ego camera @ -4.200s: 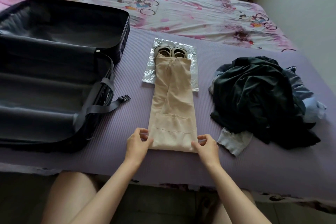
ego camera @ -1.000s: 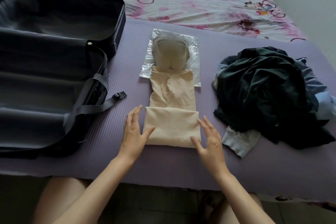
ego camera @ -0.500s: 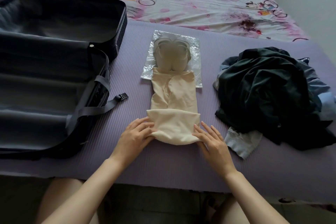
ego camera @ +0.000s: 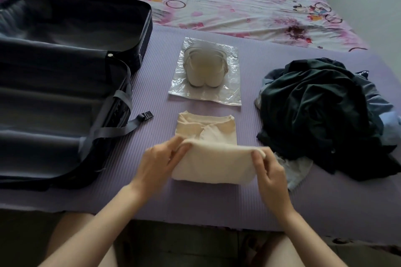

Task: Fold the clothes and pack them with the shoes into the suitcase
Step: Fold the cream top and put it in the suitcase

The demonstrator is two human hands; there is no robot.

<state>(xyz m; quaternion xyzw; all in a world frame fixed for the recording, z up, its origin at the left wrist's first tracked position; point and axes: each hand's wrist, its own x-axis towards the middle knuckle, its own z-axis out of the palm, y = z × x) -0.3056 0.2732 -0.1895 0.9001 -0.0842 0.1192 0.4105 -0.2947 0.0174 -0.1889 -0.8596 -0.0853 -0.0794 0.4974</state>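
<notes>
On the purple mat [ego camera: 195, 197], left hand [ego camera: 159, 163] and right hand [ego camera: 268, 172] pinch the cream garment's [ego camera: 213, 163] folded edge; uneven lifting could, I judge, let the fold slump open.

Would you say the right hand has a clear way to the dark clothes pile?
Probably yes, once it lets go: the right hand pinches the beige garment, and the dark pile lies just beside it, nothing between.
</notes>
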